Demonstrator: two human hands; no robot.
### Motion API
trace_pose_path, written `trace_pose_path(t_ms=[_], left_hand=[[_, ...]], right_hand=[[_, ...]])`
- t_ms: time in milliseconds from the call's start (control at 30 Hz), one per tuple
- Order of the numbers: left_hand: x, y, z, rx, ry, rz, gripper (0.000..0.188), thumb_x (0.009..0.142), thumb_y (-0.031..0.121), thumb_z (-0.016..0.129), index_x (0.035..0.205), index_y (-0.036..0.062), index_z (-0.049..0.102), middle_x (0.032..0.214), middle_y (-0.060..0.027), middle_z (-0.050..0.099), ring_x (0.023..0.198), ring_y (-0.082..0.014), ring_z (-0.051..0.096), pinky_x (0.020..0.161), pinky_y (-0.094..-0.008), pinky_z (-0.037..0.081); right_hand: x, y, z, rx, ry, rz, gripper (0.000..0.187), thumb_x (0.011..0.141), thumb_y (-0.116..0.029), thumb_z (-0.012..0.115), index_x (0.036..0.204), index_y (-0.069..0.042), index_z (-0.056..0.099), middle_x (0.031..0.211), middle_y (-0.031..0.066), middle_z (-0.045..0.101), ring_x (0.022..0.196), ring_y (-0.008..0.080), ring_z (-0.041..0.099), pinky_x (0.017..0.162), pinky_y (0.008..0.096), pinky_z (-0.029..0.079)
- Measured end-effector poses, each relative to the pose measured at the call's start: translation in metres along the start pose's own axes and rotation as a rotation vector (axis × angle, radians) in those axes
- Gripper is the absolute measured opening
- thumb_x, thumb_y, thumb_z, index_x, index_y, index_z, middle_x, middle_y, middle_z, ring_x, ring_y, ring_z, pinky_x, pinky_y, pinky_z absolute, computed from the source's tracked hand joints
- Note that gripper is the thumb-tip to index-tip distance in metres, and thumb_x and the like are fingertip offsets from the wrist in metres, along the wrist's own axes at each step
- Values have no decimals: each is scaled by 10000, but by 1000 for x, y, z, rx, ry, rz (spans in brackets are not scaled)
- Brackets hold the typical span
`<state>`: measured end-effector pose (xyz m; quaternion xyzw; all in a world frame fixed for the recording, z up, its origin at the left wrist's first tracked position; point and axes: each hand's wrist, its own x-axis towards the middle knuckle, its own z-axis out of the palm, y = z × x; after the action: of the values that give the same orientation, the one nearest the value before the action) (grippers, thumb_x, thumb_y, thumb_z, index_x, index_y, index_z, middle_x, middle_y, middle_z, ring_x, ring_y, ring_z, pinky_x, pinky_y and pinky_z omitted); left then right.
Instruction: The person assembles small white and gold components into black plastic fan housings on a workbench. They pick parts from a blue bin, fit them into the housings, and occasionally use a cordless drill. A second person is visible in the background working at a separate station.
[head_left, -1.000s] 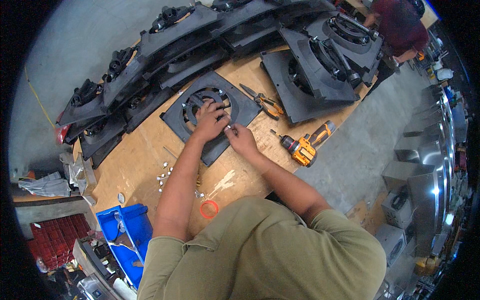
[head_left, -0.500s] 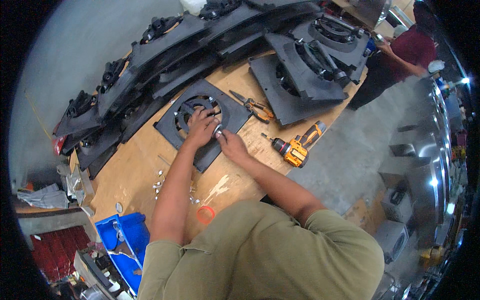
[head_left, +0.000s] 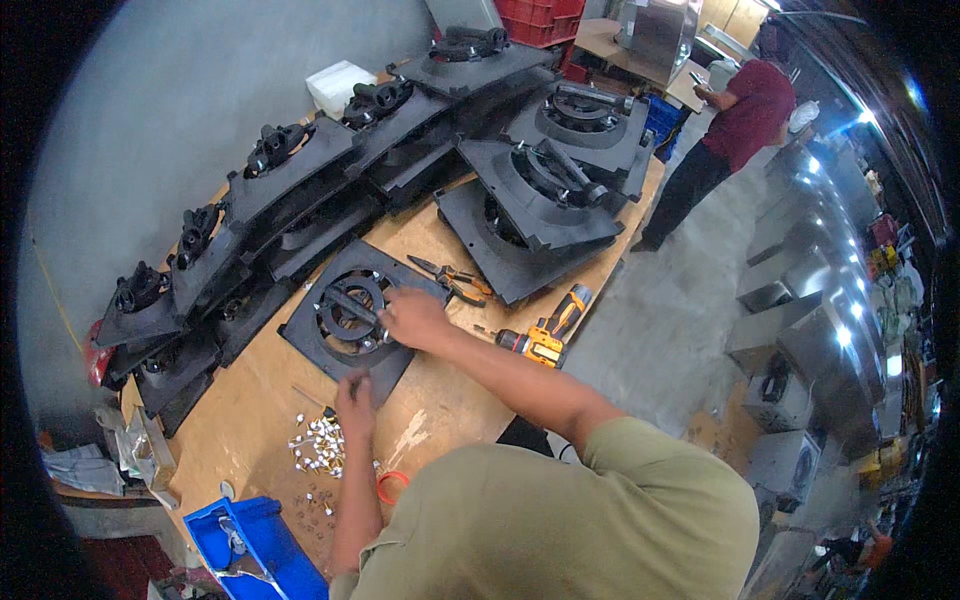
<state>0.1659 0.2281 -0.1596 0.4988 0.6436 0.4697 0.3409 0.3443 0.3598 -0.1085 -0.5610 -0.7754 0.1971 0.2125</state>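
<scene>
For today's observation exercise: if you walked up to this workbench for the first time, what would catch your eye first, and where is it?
First, the person's two hands at the middle of the wooden bench: the right hand rests on a flat black square panel with a round grille, while the left hand sits at its near edge, beside a scatter of small silvery parts. Behind runs a long row of stacked black panels, and a yellow cordless drill lies to the right.

The black square panel [head_left: 345, 320] lies flat on the wooden bench, turned corner-on like a diamond. A round opening with a crossbar sits at its centre. A heap of small silver clips [head_left: 318, 445] lies on the bench at the panel's 6 o'clock.
</scene>
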Motion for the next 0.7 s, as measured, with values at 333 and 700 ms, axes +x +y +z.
trace_pose_path(t_ms=[333,700], left_hand=[[-166,5,-73,-84,195,-184,168,891,68,611,1047,12,633,1003,-68,655,934,-166,600,859,-301,473],[-181,31,-78,-147,282,-148,172,917,92,599,1056,-6,624,1001,-86,650,928,-167,604,857,-297,477]], right_hand=[[67,-43,31,-251,-437,-93,318,748,-176,640,1001,8,699,1058,212,688,1026,344,661,872,419,532],[-32,-41,-212,629,-457,-165,560,754,-30,716,1267,87,526,1081,159,664,950,184,623,866,326,501]])
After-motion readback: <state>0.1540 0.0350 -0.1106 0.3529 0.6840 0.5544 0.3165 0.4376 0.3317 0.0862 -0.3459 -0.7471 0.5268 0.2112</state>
